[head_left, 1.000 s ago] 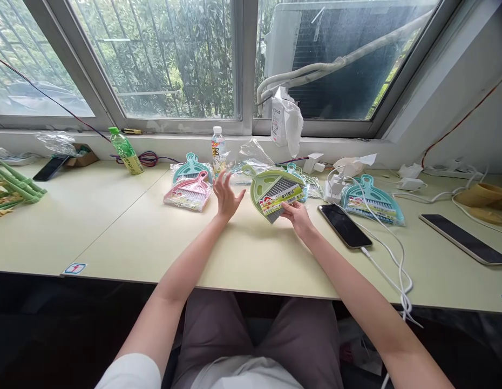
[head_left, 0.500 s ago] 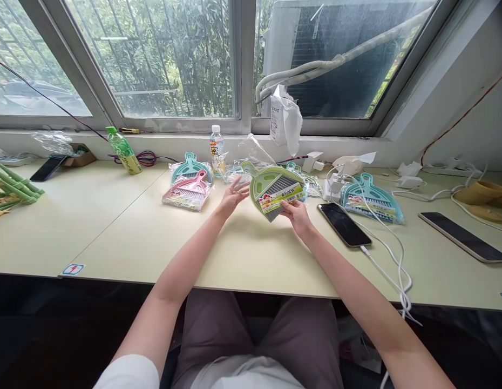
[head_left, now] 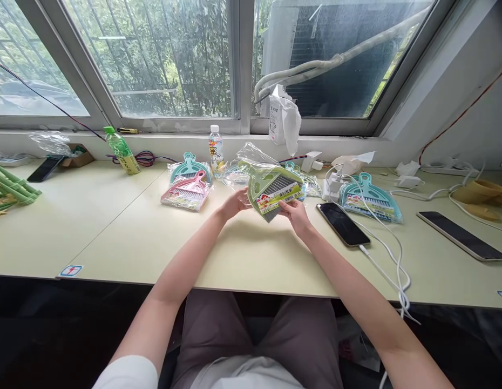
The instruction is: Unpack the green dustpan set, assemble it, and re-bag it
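Observation:
A green dustpan and brush set [head_left: 271, 189] in a clear plastic bag is held tilted above the table, its printed label facing me. My right hand [head_left: 294, 215] grips its lower right edge, thumb on the front. At the left edge of the set is my left hand [head_left: 237, 203], its fingers curled and partly hidden by the plastic; what they hold is hard to make out. Loose clear film [head_left: 255, 154] stands up over the handle. To the left lie a pink set [head_left: 188, 192] and a teal set [head_left: 190, 166], both bagged.
Another teal set [head_left: 370, 199] lies to the right, near a black phone [head_left: 343, 224] with a white cable. A second phone [head_left: 461, 235] is farther right. Behind stand a green bottle [head_left: 122, 151] and a white-capped bottle [head_left: 216, 148].
My left hand has gone from spread fingers to curled ones at the set's left edge. The clear film now covers the green handle. My right hand keeps its grip.

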`<state>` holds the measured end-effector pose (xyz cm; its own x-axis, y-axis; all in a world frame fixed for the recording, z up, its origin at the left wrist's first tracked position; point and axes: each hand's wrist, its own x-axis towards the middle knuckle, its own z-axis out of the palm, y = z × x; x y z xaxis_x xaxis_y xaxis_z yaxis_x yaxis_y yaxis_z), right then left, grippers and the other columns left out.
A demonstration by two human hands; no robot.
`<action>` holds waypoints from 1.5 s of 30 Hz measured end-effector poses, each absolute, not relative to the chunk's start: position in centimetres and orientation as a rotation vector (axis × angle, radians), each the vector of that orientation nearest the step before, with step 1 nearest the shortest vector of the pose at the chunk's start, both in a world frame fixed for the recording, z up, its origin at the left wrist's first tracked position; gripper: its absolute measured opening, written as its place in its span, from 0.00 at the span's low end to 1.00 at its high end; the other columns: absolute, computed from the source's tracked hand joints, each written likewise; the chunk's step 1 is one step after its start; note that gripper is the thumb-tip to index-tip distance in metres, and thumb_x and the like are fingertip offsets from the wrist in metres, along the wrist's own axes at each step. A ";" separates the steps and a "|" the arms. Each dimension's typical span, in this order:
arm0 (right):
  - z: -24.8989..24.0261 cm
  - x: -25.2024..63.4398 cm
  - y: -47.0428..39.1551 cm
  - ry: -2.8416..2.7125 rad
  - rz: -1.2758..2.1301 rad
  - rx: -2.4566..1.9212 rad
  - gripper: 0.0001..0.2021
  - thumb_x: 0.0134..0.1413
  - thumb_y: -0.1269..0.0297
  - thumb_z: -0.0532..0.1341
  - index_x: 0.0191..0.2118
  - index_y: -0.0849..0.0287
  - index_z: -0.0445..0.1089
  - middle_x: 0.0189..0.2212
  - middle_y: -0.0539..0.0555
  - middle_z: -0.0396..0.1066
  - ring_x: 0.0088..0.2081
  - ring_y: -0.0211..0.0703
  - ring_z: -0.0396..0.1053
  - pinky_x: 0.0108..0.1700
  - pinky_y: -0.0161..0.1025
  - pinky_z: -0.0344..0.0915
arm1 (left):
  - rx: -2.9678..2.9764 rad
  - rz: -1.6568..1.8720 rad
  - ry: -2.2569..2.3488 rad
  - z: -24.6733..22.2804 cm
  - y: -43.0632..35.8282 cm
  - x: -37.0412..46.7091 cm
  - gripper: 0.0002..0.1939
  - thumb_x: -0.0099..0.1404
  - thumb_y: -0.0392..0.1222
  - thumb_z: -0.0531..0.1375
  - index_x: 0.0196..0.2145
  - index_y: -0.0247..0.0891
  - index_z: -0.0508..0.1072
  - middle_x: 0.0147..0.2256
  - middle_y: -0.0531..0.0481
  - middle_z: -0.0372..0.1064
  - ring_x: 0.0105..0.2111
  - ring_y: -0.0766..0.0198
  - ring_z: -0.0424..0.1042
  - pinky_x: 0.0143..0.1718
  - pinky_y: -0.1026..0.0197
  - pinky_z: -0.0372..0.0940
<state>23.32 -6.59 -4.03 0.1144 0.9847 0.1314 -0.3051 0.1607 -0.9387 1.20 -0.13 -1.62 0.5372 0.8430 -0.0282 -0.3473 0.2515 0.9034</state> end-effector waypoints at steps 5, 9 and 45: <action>-4.0 23.0 -6.8 -1.008 1.154 -0.914 0.22 0.38 0.52 0.75 0.37 0.59 0.72 0.36 0.57 0.78 0.42 0.53 0.76 0.47 0.53 0.76 | 1.046 0.732 0.598 -2.2 -0.8 2.1 0.14 0.61 0.46 0.63 0.40 0.33 0.75 0.36 0.44 0.78 0.35 0.60 0.75 0.45 0.56 0.68; -4.2 23.1 -6.7 -0.986 1.123 -0.904 0.21 0.39 0.52 0.74 0.37 0.58 0.72 0.36 0.55 0.77 0.43 0.52 0.76 0.49 0.52 0.75 | 1.052 0.575 0.547 -2.5 -1.4 2.9 0.18 0.60 0.47 0.64 0.44 0.33 0.75 0.41 0.41 0.77 0.39 0.55 0.76 0.47 0.52 0.67; -3.6 24.2 -6.5 -0.924 1.165 -0.946 0.18 0.39 0.60 0.75 0.35 0.59 0.70 0.36 0.56 0.77 0.41 0.49 0.76 0.49 0.50 0.75 | 0.887 1.080 0.574 -1.8 -4.9 7.9 0.14 0.53 0.30 0.66 0.40 0.33 0.76 0.38 0.48 0.78 0.41 0.61 0.76 0.53 0.57 0.66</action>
